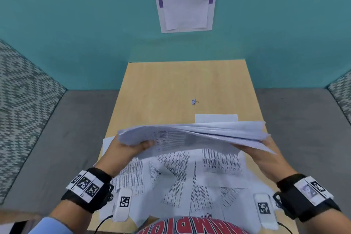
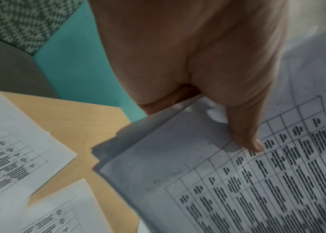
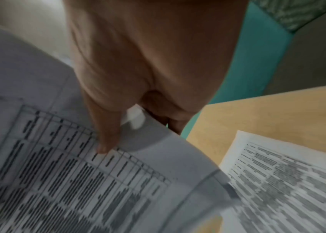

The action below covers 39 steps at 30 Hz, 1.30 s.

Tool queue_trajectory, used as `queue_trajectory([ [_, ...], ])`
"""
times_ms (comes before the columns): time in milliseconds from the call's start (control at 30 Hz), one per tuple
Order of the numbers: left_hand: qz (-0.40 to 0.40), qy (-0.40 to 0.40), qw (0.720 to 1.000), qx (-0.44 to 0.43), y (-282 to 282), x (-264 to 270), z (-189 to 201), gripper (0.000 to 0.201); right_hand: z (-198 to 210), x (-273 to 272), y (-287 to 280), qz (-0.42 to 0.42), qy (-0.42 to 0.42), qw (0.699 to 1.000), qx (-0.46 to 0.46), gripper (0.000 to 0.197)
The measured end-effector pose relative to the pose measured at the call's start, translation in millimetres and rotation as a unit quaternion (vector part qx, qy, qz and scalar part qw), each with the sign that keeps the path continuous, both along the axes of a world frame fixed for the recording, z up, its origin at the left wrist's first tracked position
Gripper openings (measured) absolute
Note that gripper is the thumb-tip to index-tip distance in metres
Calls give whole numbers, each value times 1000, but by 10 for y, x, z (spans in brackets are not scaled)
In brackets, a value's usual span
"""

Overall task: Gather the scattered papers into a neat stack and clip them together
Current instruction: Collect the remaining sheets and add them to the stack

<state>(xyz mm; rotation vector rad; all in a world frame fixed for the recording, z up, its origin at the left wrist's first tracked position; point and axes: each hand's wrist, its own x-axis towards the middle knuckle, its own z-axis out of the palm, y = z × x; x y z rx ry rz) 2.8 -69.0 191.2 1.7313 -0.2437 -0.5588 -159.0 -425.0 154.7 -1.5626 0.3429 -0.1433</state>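
A loose bundle of printed sheets (image 1: 191, 135) hangs above the wooden table (image 1: 171, 85), its edges uneven and fanned. My left hand (image 1: 133, 146) grips its left end, thumb on the near face (image 2: 245, 138). My right hand (image 1: 254, 150) grips the right end, thumb likewise on the printed side (image 3: 106, 141). Several more printed papers (image 1: 182, 180) lie scattered on the table beneath. A small binder clip (image 1: 194, 102) lies alone farther back on the table, beyond the bundle.
A blank white sheet (image 1: 216, 118) lies flat just behind the bundle. A teal wall (image 1: 95, 34) with a posted notice (image 1: 185, 8) stands behind the table. Grey floor (image 1: 62, 138) and patterned panels (image 1: 22, 89) flank both sides.
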Motion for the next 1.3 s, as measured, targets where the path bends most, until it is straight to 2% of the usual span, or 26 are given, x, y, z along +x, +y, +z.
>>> queue_trajectory([
  [133,-64,-51,988,127,16,-6,-491,12,-405,-75,42,-38,67,997,-16,28],
  [200,-83,-25,981,172,32,-59,-792,13,-648,-107,96,-16,116,990,-78,29],
  [300,-61,3,978,200,64,-71,-1089,8,-882,-103,130,-1,161,976,-146,27],
  [400,-4,0,983,183,78,-4,-1124,13,-824,4,114,-45,149,978,-140,25],
  [500,47,21,993,104,87,13,-1045,22,-656,11,85,-71,121,987,-74,26],
  [600,28,44,994,99,139,-13,-1073,32,-635,-27,67,-51,122,990,-49,30],
  [667,8,36,991,129,171,-36,-1111,28,-665,-12,67,-53,123,990,-52,20],
  [767,20,23,992,125,183,-19,-1126,12,-636,65,58,-66,99,992,-50,9],
  [867,52,21,994,95,171,9,-1068,10,-543,71,58,-87,73,992,-62,8],
  [933,52,19,994,91,180,15,-1047,12,-597,24,49,-86,85,989,-83,9],
  [1067,-10,-5,989,148,198,-16,-1056,8,-728,-57,63,-26,175,966,-188,18],
  [1200,-9,-99,984,148,93,-27,-731,13,-533,35,109,-36,191,914,-357,16],
  [1233,-28,-147,978,144,47,-28,-594,15,-477,60,129,-42,178,895,-406,27],
  [1300,-121,-256,947,150,-67,-32,-301,23,-319,111,213,-22,132,871,-472,55],
])
